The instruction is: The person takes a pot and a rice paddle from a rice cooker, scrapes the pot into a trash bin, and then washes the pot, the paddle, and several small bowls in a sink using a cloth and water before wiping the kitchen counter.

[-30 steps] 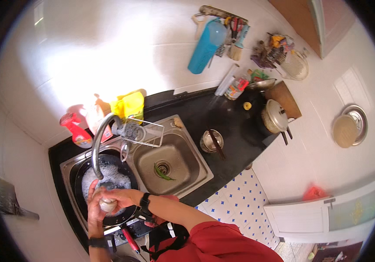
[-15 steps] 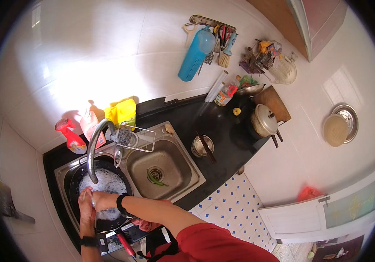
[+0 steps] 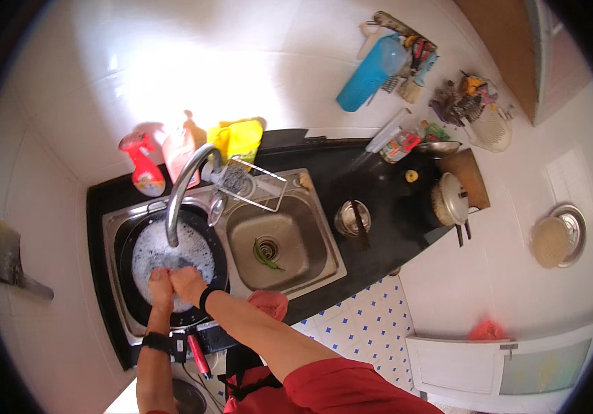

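A black frying pan (image 3: pixel 222 270) full of white suds rests in the left sink basin, its red handle (image 3: pixel 198 355) pointing toward me. Both my hands meet over the foam near the pan's middle, under the curved metal faucet (image 3: pixel 174 200). My left hand (image 3: pixel 160 288) is closed, its fingers curled against the other hand. My right hand (image 3: pixel 187 283) is closed beside it, wrist bent downward. A greyish patch shows at the fingertips, but I cannot make out what they grip. Dark bands circle both wrists.
Green peppers (image 3: pixel 267 258) lie by the drain of the right basin (image 3: pixel 296 234). A wire rack (image 3: pixel 248 183) stands behind the faucet, beside a red spray bottle (image 3: pixel 142 165) and a yellow pack (image 3: pixel 245 140). Right of the sink is a metal bowl (image 3: pixel 345 219) with chopsticks; farther right, a lidded pot (image 3: pixel 450 200).
My view has shifted, so the sink and counter sit differently in the picture. My joined hands have moved from the pan's left side toward its middle, and the fingers now point away from me.
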Demonstrator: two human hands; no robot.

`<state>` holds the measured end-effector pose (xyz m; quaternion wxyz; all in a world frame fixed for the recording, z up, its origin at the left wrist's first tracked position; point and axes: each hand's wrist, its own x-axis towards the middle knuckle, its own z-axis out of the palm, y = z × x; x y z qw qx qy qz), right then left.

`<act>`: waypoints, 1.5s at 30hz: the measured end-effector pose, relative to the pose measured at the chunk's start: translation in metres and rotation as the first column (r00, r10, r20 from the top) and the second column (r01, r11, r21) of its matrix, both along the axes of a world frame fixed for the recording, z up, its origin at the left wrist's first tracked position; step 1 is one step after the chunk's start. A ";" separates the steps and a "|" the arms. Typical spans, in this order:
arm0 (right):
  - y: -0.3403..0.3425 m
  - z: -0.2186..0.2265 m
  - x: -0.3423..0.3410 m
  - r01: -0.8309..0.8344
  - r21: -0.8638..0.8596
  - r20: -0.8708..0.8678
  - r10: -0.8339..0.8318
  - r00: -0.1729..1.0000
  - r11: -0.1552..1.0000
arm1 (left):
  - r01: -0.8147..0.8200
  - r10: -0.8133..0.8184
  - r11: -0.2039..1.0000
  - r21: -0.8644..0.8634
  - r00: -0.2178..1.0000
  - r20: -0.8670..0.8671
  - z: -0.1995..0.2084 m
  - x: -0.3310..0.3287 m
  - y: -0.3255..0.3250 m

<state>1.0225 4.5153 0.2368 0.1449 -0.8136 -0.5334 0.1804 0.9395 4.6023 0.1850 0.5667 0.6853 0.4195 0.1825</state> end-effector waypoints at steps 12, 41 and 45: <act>-0.025 0.060 0.016 0.029 -0.136 -0.861 -0.133 0.490 0.990 | 0.084 -0.046 0.973 -0.216 0.984 0.174 0.076 -0.039 -0.009; -0.333 0.090 0.123 0.363 0.086 -0.397 -0.302 0.867 0.928 | 0.589 -0.535 0.794 0.152 0.795 -0.285 0.061 -0.017 -0.236; -0.403 0.076 0.134 0.604 -0.016 -0.406 -0.557 0.725 0.797 | 0.748 -0.492 0.527 0.402 0.655 -0.574 0.085 -0.021 -0.280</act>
